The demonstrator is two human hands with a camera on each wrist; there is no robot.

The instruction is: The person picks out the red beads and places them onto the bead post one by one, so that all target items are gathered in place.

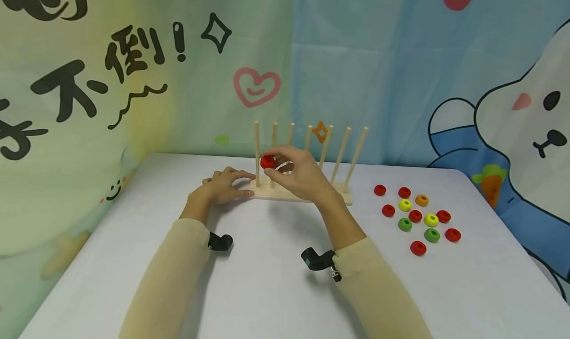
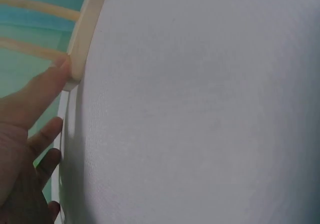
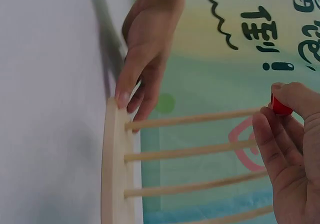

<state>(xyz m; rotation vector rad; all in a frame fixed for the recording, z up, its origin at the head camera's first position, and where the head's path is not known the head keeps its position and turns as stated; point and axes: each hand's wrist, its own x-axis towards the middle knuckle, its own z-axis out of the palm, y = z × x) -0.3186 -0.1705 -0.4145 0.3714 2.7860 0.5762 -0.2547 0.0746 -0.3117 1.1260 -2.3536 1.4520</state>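
Observation:
My right hand [image 1: 304,174] pinches a red bead [image 1: 267,162] between thumb and fingertips. The bead is raised beside the upper part of the leftmost pegs of a wooden peg stand [image 1: 285,194]; whether it touches a peg I cannot tell. At the stand's left end, my left hand [image 1: 222,186] grips the base, thumb at the front edge and fingers behind. The left wrist view shows that thumb [image 2: 59,70] pressed on the base's corner. Several upright pegs rise from the base, and no beads show on them. My right hand hides part of the middle pegs.
On the white table [image 1: 262,289], right of the stand, lie loose beads: several red [image 1: 418,248], two yellow [image 1: 431,220], two green [image 1: 432,235] and one orange [image 1: 421,200]. A printed cloth backdrop [image 1: 347,57] hangs behind the table.

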